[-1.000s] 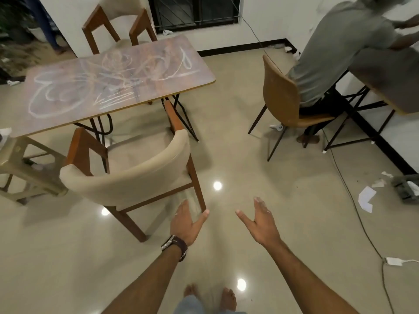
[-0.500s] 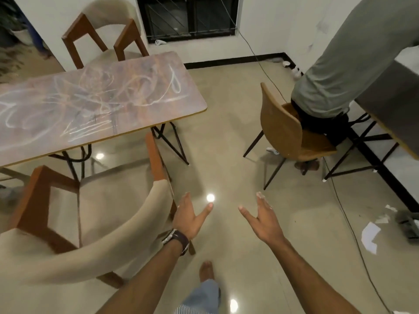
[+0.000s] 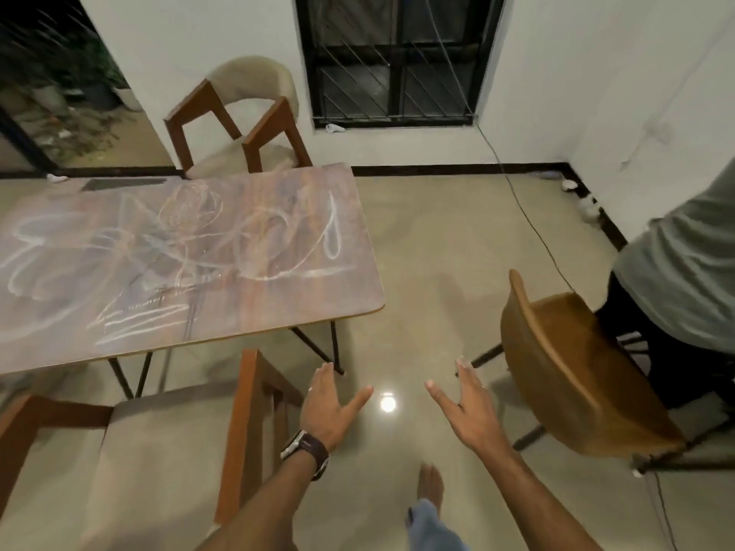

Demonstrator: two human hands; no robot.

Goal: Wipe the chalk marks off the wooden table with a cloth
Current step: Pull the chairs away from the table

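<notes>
Both arms reached forward; the left hand (image 3: 327, 407) and right hand (image 3: 469, 407) were held out empty, fingers straight, thumbs spread inward.

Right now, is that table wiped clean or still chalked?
Still chalked: white scribbles cover the wooden table. Both hands are open, holding no cloth.

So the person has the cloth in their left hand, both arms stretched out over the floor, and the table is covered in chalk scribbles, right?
Not quite: the head view shows the left hand open and holding nothing, like the right hand; no cloth is visible. Chalk marks do cover the table.
</notes>
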